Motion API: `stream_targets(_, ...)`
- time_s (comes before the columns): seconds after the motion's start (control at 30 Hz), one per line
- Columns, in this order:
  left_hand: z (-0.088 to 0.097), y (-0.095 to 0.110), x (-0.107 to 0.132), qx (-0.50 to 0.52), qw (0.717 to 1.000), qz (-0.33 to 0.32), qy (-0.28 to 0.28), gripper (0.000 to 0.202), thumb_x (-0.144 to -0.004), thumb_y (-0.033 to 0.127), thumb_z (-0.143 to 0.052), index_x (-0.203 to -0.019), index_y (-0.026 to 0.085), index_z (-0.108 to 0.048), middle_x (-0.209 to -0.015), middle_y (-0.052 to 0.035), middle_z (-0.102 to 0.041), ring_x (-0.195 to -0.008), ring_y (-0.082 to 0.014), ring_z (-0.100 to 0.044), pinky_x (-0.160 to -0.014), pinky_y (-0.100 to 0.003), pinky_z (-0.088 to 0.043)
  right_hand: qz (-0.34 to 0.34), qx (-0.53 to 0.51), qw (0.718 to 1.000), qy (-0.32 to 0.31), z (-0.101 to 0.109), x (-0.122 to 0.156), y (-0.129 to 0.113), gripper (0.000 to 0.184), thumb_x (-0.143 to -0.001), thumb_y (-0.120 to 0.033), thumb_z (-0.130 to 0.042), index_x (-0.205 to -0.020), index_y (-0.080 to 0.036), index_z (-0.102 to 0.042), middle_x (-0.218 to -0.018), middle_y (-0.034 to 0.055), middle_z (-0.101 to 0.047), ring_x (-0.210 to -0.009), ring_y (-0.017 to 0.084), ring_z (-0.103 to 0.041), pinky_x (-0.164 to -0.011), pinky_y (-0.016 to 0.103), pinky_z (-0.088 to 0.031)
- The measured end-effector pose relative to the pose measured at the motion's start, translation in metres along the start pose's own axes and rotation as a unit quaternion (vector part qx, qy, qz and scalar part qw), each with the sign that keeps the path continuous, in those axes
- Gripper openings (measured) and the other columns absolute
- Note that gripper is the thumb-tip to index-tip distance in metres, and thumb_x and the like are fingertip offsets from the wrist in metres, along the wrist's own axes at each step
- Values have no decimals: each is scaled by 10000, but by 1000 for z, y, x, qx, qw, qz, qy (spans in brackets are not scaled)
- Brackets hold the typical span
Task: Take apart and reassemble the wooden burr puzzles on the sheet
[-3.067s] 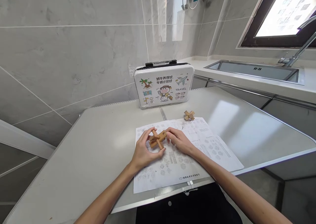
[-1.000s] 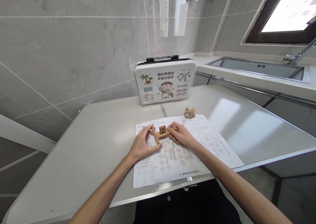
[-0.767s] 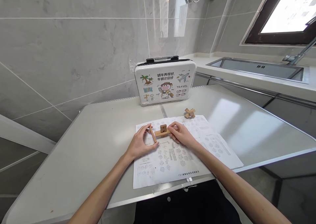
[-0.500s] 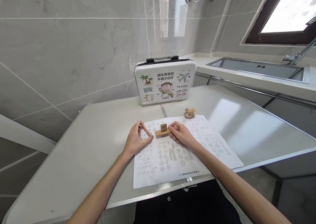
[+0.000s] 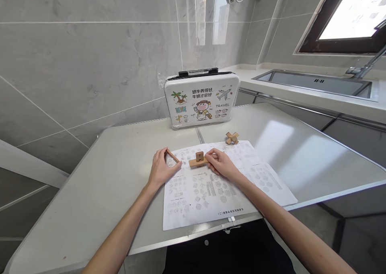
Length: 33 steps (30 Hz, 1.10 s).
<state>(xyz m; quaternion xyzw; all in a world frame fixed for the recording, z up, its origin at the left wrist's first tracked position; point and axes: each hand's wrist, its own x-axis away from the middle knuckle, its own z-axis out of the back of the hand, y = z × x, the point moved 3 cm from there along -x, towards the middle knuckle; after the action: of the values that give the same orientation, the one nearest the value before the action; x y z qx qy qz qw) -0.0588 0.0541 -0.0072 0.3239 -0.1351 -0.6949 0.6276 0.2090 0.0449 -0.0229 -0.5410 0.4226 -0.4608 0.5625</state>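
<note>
My left hand (image 5: 160, 169) pinches a thin wooden stick (image 5: 173, 156) at the left edge of a printed instruction sheet (image 5: 217, 185). My right hand (image 5: 220, 164) grips the right end of a partly built wooden puzzle (image 5: 198, 160), two crossed blocks resting on the sheet. The stick is apart from the puzzle, a little to its left. A finished wooden cross puzzle (image 5: 232, 137) sits beyond the sheet's far corner, untouched.
A white tin case (image 5: 201, 100) with cartoon travel pictures stands upright against the tiled wall at the back of the grey folding table (image 5: 105, 193). A steel sink (image 5: 313, 83) and a tap (image 5: 366, 66) are on the counter to the right, under a window.
My left hand has pulled the wooden stick out of the puzzle and carried it left to the sheet's edge. My right hand stays on the remaining crossed blocks.
</note>
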Motion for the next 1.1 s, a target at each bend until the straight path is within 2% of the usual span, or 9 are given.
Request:
stream_targets(0.2,-3,-3,-1,-24,1000,-1,-12,811,-800,593,-749,-1482,254,-471,-1469,-122,-554,-1420,-371,-432,-1162,-539,-393,-3,-1,1000,-2,0,0,-1,419,-901,-642,-638,-923,-229,-567,-660,-34,-620,-447,90,-448,-391,211,-336)
stream_targets(0.4,-5,-1,-1,-56,998,-22,-36,865,-850,661,-685,-1558,233,-432,-1458,-139,-571,-1398,-386,-423,-1149,-552,-376,-5,5,1000,-4,0,1,-3,417,-909,-636,-635,-932,-224,-571,-666,-31,-627,-440,85,-437,-395,213,-328)
stream_targets(0.7,-10,-5,0,-80,994,-59,-33,586,-949,582,-585,-1461,297,-558,-1506,-99,-543,-1395,-382,-406,-1162,-588,-348,-4,5,1000,-2,0,2,-3,423,-900,-645,-638,-921,-228,-575,-661,-31,-628,-431,86,-436,-396,221,-341)
stream_targets(0.9,-9,-11,-3,-75,991,-66,-86,561,-966,498,-557,-1491,304,-517,-1565,-102,-480,-1460,-379,-349,-1198,-612,-296,-9,4,1000,-1,0,1,-2,408,-908,-632,-637,-914,-229,-572,-667,-31,-629,-438,84,-431,-401,218,-334)
stream_targets(1.03,-3,-2,1,-53,995,-72,-54,768,-906,487,-651,-1577,231,-378,-1642,-153,-357,-1540,-393,-234,-1230,-617,-265,-4,12,1000,-2,0,2,-2,406,-922,-629,-621,-924,-227,-566,-664,-31,-627,-428,83,-422,-406,220,-328)
stream_targets(1.1,0,11,5,-28,995,-91,-27,660,-950,446,-611,-1545,238,-418,-1629,-132,-389,-1531,-349,-279,-1236,-577,-292,-1,19,1000,-2,0,2,-3,407,-925,-629,-617,-925,-226,-564,-664,-30,-629,-425,82,-420,-406,221,-323)
